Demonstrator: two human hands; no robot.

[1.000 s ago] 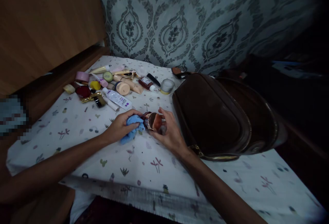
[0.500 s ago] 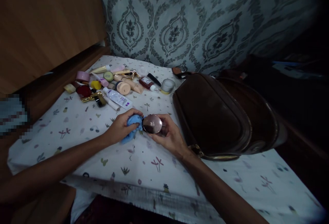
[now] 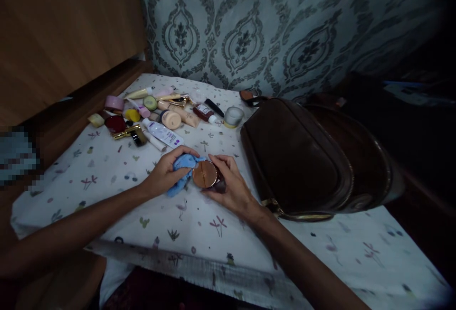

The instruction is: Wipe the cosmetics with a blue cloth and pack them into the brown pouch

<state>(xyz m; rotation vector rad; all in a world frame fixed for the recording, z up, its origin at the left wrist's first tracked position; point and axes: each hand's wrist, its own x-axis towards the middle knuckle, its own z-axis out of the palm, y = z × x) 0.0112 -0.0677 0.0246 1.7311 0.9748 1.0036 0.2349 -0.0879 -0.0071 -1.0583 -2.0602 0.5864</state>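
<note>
Head view, hands (image 3: 233, 186) gripping blue cloth (image 3: 183, 162) and coppery container (image 3: 205, 175), brown bag (image 3: 295, 153) right, cosmetics (image 3: 171, 120) beyond

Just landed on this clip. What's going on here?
A person's left hand holds a crumpled blue cloth at the edge of a shiny, copper-coloured round item, which the right hand grips. Both hands are over a white patterned tablecloth. Beyond the left hand, assorted tubes and jars lie in a loose cluster, and a large dark brown bag sits beside the right hand. What exactly the round item is, I can't tell.
</note>
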